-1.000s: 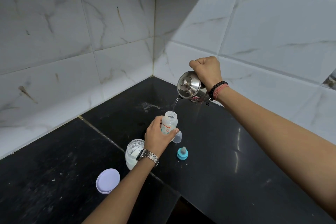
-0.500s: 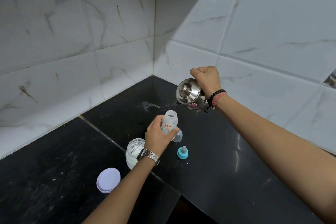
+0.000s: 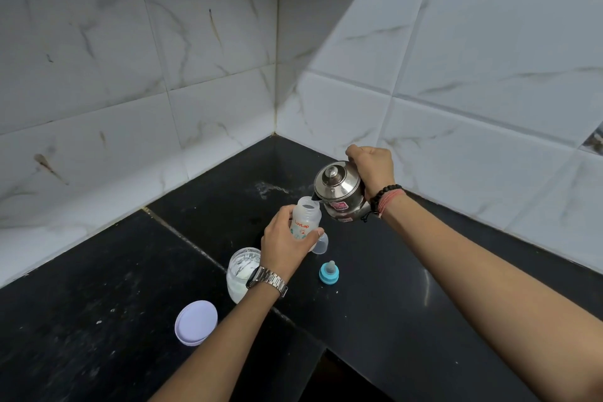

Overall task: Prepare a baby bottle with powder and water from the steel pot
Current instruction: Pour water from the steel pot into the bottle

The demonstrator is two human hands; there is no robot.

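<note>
My left hand (image 3: 283, 245) grips a white baby bottle (image 3: 305, 219), open at the top, standing on the black counter (image 3: 391, 303). Just right of its mouth, my right hand (image 3: 372, 170) holds the handle of a lidded steel pot (image 3: 339, 194), nearly upright now, its spout touching the bottle's rim. No water stream is visible. The blue teat ring (image 3: 329, 273) lies on the counter to the right of the bottle. A clear cap (image 3: 320, 244) sits behind my left thumb.
An open glass jar of white powder (image 3: 240, 271) stands by my left wrist, with its lilac lid (image 3: 195, 322) lying nearer me. Tiled walls meet in a corner behind. The counter edge steps inward at the bottom centre.
My right hand has lowered the pot and tipped it back toward upright. The water stream seen a second ago has stopped. The left hand and bottle have stayed put.
</note>
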